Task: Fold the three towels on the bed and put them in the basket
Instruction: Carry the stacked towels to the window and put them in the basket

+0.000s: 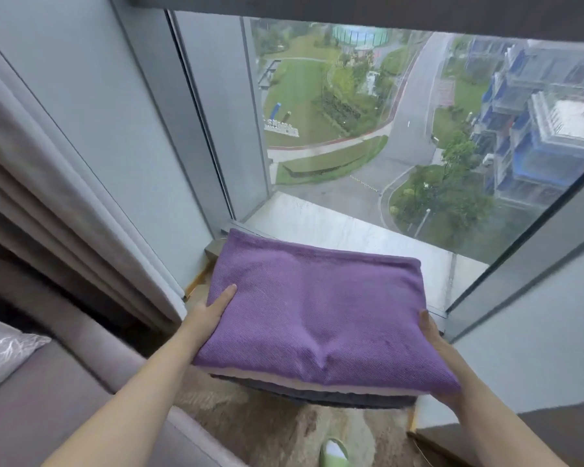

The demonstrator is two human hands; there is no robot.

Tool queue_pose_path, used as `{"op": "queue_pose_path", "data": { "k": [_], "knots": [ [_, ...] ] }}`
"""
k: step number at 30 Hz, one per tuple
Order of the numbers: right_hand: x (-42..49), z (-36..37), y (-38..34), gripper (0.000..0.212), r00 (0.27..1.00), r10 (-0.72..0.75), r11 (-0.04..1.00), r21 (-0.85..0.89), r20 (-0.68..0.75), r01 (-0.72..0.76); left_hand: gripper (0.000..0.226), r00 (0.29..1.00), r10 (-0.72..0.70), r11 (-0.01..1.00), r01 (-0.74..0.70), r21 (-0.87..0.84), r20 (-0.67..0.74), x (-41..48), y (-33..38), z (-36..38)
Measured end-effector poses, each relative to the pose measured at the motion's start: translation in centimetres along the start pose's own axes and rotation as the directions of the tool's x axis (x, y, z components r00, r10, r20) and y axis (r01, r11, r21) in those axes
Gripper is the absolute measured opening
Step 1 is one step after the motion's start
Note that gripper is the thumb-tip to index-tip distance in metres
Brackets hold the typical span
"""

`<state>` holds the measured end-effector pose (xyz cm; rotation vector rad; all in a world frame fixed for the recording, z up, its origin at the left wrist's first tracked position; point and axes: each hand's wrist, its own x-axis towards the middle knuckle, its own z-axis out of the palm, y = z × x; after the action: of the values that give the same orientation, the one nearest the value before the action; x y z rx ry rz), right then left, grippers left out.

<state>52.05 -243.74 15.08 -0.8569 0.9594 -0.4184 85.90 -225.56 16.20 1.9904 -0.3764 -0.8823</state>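
OK, head view (the only one): both hands hold a stack of towels (321, 332) in the air in front of the window (385, 129), above the carpet (267, 426).

Stack, top to bottom: purple towel (300, 281), pale towel (284, 379), dark towel (351, 401). All are folded flat, with edges roughly aligned. The top one has a small crease near the front edge.

Left hand (213, 310) grips the stack's left edge, thumb flat on the purple towel and fingers hidden underneath.

Right hand (434, 335) grips the right edge the same way, thumb on top (fingers under the stack, can't see them).

Both forearms are bare and reach in from the bottom of the frame.

Surroundings: curtain (64, 197) hangs in folds at left, and the window sill (334, 230) is just beyond the stack. The grey padded edge of the bed (48, 399) is at lower left, with something white and crinkled lying on it. One green slipper (332, 455) over a white sock stands on the carpet directly below the stack.
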Motion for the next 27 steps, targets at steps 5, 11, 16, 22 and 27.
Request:
{"op": "queue_pose_path", "data": {
  "k": [5,11,16,22,27],
  "knots": [
    [4.2,-0.3,-3.3,0.054,0.994,0.094,0.995,0.013,0.050,-0.095,0.048,1.000,0.013,1.000,-0.013,-0.019,-0.006,4.2,2.6,-0.4],
    [8.3,1.2,-4.3,0.030,0.980,0.192,0.948,0.250,0.052,-0.199,0.049,0.987,-0.013,0.982,0.043,-0.184,0.162,8.6,4.9,-1.2],
    [11.5,3.5,-3.1,0.066,0.980,0.191,0.967,0.184,-0.055,-0.178,0.057,0.920,-0.042,0.964,0.140,-0.227,0.389,14.9,5.1,-1.6],
    [16.4,6.8,2.6,0.066,0.956,0.185,0.946,0.304,-0.228,-0.111,0.058,0.764,-0.151,0.951,0.286,-0.120,0.627,27.5,3.9,-1.5],
    [20.1,8.4,8.7,0.073,0.916,0.300,0.888,0.430,-0.267,-0.165,0.067,0.701,-0.224,0.940,0.338,-0.038,0.677,34.0,-0.1,-0.5]
  ]
}}
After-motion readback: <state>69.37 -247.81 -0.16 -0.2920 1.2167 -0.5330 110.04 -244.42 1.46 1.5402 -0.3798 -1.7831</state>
